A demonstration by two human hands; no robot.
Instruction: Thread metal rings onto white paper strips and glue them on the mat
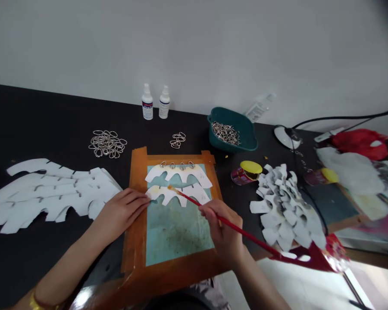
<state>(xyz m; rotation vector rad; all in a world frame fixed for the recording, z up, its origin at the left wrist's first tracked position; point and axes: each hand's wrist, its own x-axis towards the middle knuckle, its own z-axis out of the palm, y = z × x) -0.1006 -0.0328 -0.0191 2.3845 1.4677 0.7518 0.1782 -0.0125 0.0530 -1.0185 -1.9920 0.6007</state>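
My right hand [224, 230] is closed round a red-handled paintbrush [236, 227]. Its yellowish bristle tip meets the upper part of a white cut-out piece [177, 196] with scalloped lower edges. My left hand [127, 209] lies flat with fingers stretched out, its fingertips at the left end of that piece. Just above lies another white cut-out piece [181, 174], with several metal rings [182, 165] along its top edge. Both pieces rest on a pale green sheet [177, 237] edged with brown tape [135, 241]. To the right stands an opened tin [241, 176] with a yellow lid.
White cut-outs [64, 185] lie fanned out at left; a heap of white pieces [284, 215] is at right. Behind are loose metal rings [108, 144], two white bottles [147, 105] and a green basin [234, 146] of metal parts. A black cable [342, 117] runs at right.
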